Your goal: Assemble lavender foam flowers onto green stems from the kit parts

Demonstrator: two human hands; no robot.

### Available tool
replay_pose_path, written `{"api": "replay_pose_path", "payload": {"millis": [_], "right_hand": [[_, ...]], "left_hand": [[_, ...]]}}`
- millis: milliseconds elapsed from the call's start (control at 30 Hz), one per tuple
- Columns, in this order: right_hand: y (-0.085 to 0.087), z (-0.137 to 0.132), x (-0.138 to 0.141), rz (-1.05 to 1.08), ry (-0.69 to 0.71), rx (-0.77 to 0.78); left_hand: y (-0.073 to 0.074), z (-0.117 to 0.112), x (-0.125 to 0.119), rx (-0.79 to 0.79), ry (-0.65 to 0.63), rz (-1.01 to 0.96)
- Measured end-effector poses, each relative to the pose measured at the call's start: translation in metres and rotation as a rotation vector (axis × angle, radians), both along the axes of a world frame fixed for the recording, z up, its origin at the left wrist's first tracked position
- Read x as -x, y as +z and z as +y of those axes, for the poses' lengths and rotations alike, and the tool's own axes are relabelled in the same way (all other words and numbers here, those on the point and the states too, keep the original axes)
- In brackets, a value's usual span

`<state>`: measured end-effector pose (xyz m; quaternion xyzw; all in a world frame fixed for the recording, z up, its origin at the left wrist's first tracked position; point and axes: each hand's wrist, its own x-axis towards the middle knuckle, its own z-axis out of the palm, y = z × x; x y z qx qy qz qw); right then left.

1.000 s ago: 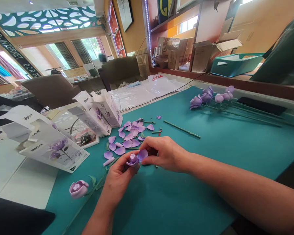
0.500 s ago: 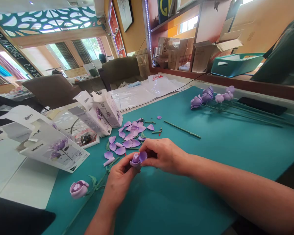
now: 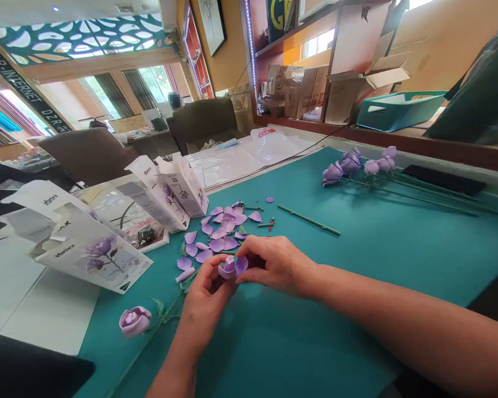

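Note:
Between the fingers of my left hand (image 3: pixel 209 296) sits a small, partly built purple toy flower head (image 3: pixel 228 268), its pale centre facing up. My right hand (image 3: pixel 280 265) pinches a cupped purple petal (image 3: pixel 241 266) against the right side of that flower head; whether the two are joined I cannot tell. Just beyond my hands lies a loose heap of purple petals (image 3: pixel 218 244) with short green stem pieces. To the left of my left wrist, a long-stemmed flower (image 3: pixel 135 321) with a few petals and green leaves rests on the mat.
Several white printed boxes (image 3: pixel 95 254) stand open on the left. A green stem (image 3: pixel 309 220) and a purple disc (image 3: pixel 269 199) lie on the green mat (image 3: pixel 382 260). Finished purple flowers (image 3: pixel 351 164) are at the far right beside a black object (image 3: pixel 444 179). Shelves hold cartons and a teal basket (image 3: pixel 402 110).
The petal in my right hand and the flower head have shifted very slightly left, with the petal now closer against the head. Both hands keep their grip.

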<state>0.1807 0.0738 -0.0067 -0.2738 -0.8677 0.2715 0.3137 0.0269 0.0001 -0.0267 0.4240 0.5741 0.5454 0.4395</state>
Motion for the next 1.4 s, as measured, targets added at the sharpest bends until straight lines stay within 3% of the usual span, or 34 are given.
{"api": "replay_pose_path", "payload": {"millis": [267,467,633,800,933,1167,1400], "right_hand": [[0.001,-0.003,0.002,0.005,-0.025,0.057],[0.003,-0.005,0.003,-0.012,-0.043,0.085],[0.002,0.002,-0.002,0.111,0.028,0.232],[-0.003,0.033,-0.015,0.205,-0.148,0.254],[-0.018,0.059,-0.018,0.051,-0.295,0.153],[-0.046,0.065,-0.01,-0.267,-0.247,-0.057],[-0.04,0.058,0.017,-0.541,-0.216,-0.171]], "left_hand": [[-0.004,0.002,0.008,0.012,-0.108,0.063],[-0.003,0.002,0.006,0.015,-0.106,0.063],[-0.003,0.003,0.007,0.008,-0.083,0.019],[-0.004,0.002,0.016,0.033,0.016,-0.022],[0.0,0.002,0.021,0.059,0.03,-0.123],[0.005,0.004,0.028,0.008,0.122,-0.171],[0.004,0.003,0.026,-0.007,0.075,-0.237]]}}
